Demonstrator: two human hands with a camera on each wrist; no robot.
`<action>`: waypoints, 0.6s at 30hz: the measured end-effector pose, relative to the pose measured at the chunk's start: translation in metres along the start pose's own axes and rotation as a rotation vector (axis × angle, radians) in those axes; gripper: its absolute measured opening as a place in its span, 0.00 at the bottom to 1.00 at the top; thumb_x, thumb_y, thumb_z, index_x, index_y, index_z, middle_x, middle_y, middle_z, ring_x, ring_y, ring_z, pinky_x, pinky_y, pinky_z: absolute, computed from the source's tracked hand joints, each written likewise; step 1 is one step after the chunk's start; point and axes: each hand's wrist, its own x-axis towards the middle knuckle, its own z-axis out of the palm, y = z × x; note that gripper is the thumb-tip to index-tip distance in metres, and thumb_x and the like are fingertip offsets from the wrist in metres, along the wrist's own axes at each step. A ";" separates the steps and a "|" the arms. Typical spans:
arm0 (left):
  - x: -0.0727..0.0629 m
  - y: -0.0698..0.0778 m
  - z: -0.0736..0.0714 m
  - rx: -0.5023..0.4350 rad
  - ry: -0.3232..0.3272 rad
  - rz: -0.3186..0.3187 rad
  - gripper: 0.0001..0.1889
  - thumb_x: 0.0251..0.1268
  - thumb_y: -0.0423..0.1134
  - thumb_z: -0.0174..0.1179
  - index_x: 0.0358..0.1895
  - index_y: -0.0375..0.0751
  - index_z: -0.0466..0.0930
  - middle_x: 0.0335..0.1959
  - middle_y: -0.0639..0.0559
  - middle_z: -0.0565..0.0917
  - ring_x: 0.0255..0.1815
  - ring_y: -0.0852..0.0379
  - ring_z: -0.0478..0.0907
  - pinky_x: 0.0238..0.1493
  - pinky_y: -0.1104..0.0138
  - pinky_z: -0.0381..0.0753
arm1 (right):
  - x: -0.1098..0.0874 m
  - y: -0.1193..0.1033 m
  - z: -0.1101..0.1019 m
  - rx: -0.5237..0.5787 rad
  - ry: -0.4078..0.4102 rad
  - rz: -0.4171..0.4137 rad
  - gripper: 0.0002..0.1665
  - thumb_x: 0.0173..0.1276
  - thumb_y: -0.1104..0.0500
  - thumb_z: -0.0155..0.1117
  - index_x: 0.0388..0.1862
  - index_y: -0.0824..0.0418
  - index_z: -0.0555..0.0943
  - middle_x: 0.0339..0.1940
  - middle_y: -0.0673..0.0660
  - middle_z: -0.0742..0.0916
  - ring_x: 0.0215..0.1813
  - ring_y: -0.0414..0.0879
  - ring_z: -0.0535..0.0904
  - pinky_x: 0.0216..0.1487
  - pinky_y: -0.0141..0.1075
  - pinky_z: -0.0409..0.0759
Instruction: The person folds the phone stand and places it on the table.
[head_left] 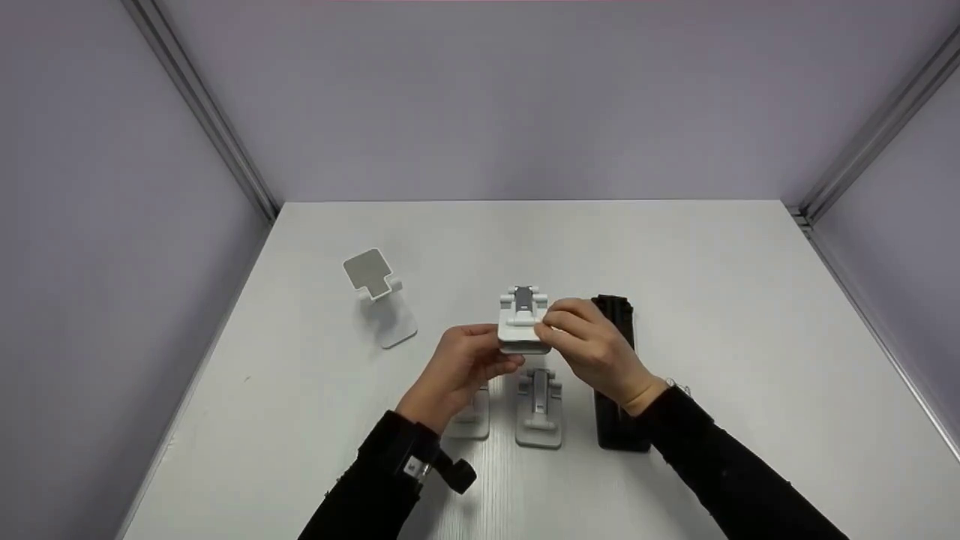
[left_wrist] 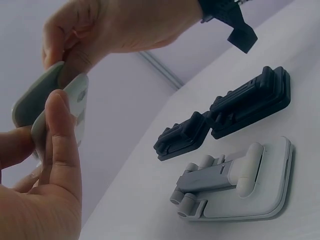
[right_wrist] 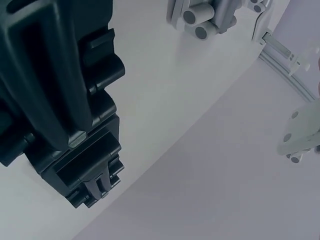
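Observation:
Both hands hold one white folding phone stand (head_left: 523, 319) above the table. My left hand (head_left: 469, 364) pinches it from the left and below. From the right, my right hand (head_left: 596, 349) grips its edge with thumb and fingers. In the left wrist view, the stand's two plates (left_wrist: 75, 102) are slightly apart at an angle, with fingers of both hands on them. A folded white stand (head_left: 538, 420) lies on the table below. Another white stand (head_left: 469, 424) is partly hidden behind my left hand. In the right wrist view, the held stand (right_wrist: 300, 132) shows at the right edge.
Two black folded stands (left_wrist: 250, 102) lie end to end, partly under my right forearm in the head view. An unfolded white stand with a grey pad (head_left: 369, 270) stands at the left on the white table (head_left: 675, 247). Walls enclose the table's back and sides.

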 end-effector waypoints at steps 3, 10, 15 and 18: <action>0.000 -0.001 -0.001 -0.009 -0.019 0.005 0.17 0.71 0.32 0.60 0.57 0.22 0.80 0.39 0.39 0.89 0.32 0.54 0.87 0.38 0.68 0.89 | -0.001 0.000 0.000 -0.015 -0.004 -0.002 0.10 0.78 0.67 0.57 0.45 0.64 0.86 0.44 0.55 0.87 0.49 0.52 0.81 0.51 0.38 0.83; -0.001 0.000 -0.002 -0.035 -0.051 0.011 0.24 0.78 0.48 0.56 0.54 0.25 0.81 0.38 0.40 0.88 0.32 0.52 0.88 0.41 0.64 0.90 | -0.002 0.000 0.000 -0.043 -0.003 -0.024 0.09 0.77 0.67 0.58 0.44 0.62 0.87 0.43 0.56 0.86 0.49 0.53 0.81 0.49 0.39 0.84; -0.002 -0.001 -0.001 -0.008 -0.051 0.023 0.22 0.76 0.47 0.60 0.51 0.25 0.81 0.37 0.41 0.89 0.32 0.52 0.88 0.42 0.64 0.90 | -0.003 0.001 -0.002 -0.029 -0.004 -0.011 0.08 0.77 0.65 0.60 0.45 0.61 0.87 0.43 0.56 0.86 0.48 0.52 0.82 0.48 0.39 0.84; -0.003 -0.002 -0.001 -0.003 -0.045 0.018 0.22 0.76 0.47 0.60 0.52 0.26 0.82 0.38 0.41 0.89 0.33 0.52 0.88 0.43 0.64 0.90 | -0.004 0.000 -0.002 -0.003 0.002 -0.004 0.07 0.76 0.62 0.63 0.45 0.61 0.87 0.42 0.56 0.86 0.47 0.52 0.82 0.48 0.40 0.84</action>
